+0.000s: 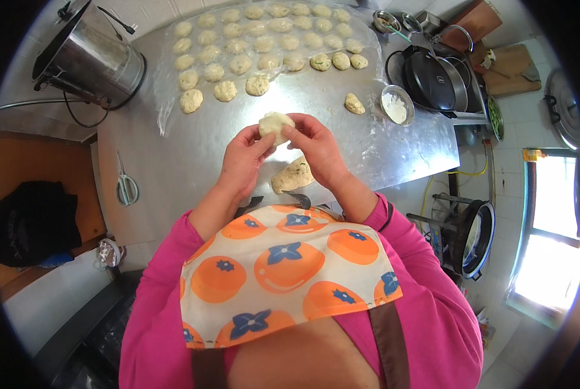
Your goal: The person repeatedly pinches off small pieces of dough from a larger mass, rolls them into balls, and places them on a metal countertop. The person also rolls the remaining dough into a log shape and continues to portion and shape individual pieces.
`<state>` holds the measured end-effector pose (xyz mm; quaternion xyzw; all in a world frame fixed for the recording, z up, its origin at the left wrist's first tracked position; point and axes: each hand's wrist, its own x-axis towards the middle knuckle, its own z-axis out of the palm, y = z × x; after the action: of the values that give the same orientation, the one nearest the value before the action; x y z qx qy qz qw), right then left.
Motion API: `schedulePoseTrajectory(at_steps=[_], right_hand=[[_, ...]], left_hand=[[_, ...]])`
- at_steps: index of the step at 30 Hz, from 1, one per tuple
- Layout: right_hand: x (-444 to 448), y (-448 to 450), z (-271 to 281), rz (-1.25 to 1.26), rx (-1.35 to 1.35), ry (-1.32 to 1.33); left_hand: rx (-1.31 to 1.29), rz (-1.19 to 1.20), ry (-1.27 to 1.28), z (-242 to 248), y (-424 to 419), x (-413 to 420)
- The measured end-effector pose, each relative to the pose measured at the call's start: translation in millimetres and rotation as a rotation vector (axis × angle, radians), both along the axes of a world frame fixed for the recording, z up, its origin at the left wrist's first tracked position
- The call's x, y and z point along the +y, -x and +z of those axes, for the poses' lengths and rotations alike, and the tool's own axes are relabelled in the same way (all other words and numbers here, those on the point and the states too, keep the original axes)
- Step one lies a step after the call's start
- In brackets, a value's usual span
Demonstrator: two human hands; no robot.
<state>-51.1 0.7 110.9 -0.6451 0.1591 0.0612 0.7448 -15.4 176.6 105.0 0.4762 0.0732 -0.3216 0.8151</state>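
Note:
Between my left hand and my right hand is a pale piece of dough, pinched at its edges by fingers and thumbs. Both hands hold it above the metal table. Below them, close to my apron, lies a larger dough lump with green flecks, partly covered by my right hand. A small dough piece sits off to the right, beside a metal bowl of flour. Rows of round dough balls fill the far side, most of them under clear plastic film.
Scissors lie at the left of the table. A tall metal pot with a cable stands at the back left. On the right are a black electric pan and small metal bowls. A wooden board leans against the wall.

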Motion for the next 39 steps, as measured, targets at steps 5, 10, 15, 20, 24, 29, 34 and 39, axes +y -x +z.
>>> schedulePoseTrajectory(at_steps=[5, 10, 15, 20, 24, 29, 34, 39], right_hand=[[-8, -1, 9, 0.007, -0.303, 0.528], [-35, -14, 16, 0.212, -0.250, 0.410], [-56, -27, 4, 0.301, 0.135, -0.108], [-66, -29, -6, 0.343, 0.073, -0.039], [-77, -32, -5, 0.428, -0.022, 0.131], [-88, -43, -1, 0.436, 0.025, -0.056], [-92, -50, -5, 0.438, -0.007, -0.085], [-89, -54, -9, 0.490, 0.000, -0.173]], left_hand=[[-0.067, -0.022, -0.142, -6, -9, 0], [-0.122, -0.025, -0.233, 2, -8, -12], [-0.160, 0.068, -0.324, -1, -4, -27], [-0.067, 0.059, -0.222, -11, -6, -34], [-0.041, 0.118, -0.129, -9, -10, -43], [-0.002, 0.190, -0.003, 2, -11, -52], [-0.092, 0.108, -0.143, 4, -14, -48], [-0.181, 0.008, -0.327, -8, -12, -54]])
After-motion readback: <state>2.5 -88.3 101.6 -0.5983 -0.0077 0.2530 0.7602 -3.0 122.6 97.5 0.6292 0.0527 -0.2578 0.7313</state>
